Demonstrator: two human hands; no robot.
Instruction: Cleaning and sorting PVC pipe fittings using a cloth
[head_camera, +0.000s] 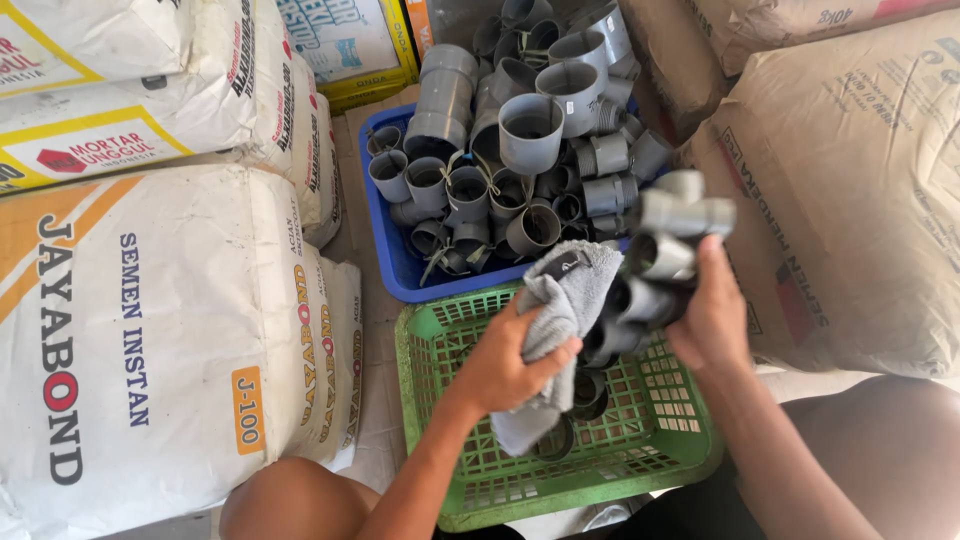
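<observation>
My left hand (505, 365) grips a grey cloth (560, 310) and presses it against a string of small grey pipe fittings (655, 270). My right hand (712, 315) holds that bundle up from the right side, above a green plastic basket (440, 400). A few more grey fittings (585, 395) lie in the green basket under the cloth. Just beyond it stands a blue basket (390, 255) heaped with grey pipe fittings (520, 130) of several sizes, some tied together in bundles.
White cement sacks (150, 330) are stacked at the left and brown paper sacks (860, 190) at the right, hemming in both baskets. A yellow-edged box (350, 45) stands at the back. My knees (290, 500) frame the green basket.
</observation>
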